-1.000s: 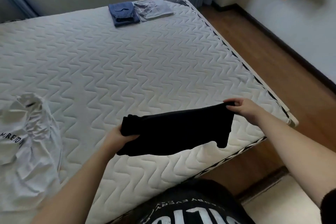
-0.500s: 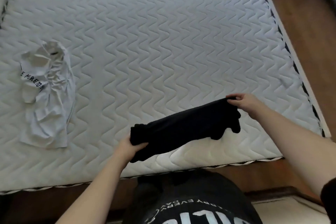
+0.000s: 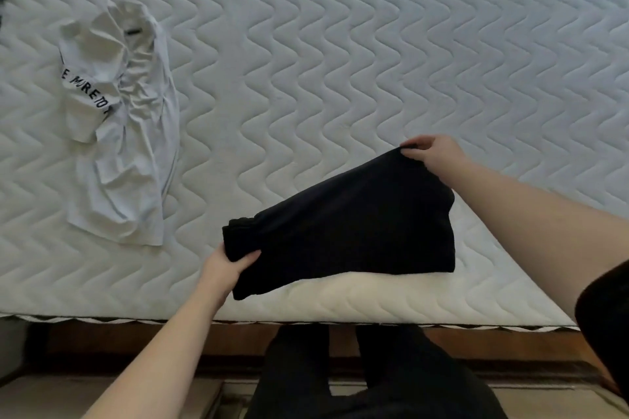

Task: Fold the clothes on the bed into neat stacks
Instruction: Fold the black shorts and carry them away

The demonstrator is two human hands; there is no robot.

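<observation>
A black garment (image 3: 347, 228), folded over, is held stretched between my two hands above the near edge of the white quilted mattress (image 3: 340, 61). My left hand (image 3: 226, 267) grips its bunched left end. My right hand (image 3: 434, 153) pinches its upper right corner, farther over the bed. The garment's lower right part hangs down toward the mattress. A crumpled white T-shirt (image 3: 119, 126) with black lettering lies unfolded on the mattress at the left.
The mattress's near edge (image 3: 306, 316) runs across the lower part of the view, with the dark wooden bed frame (image 3: 170, 340) and floor below it. My legs in dark clothing (image 3: 357, 381) stand against the bed's edge.
My head has tilted down, so the folded blue and grey clothes at the far end have left the view. The black garment has dropped lower toward the mattress, its right end raised farther over the bed.
</observation>
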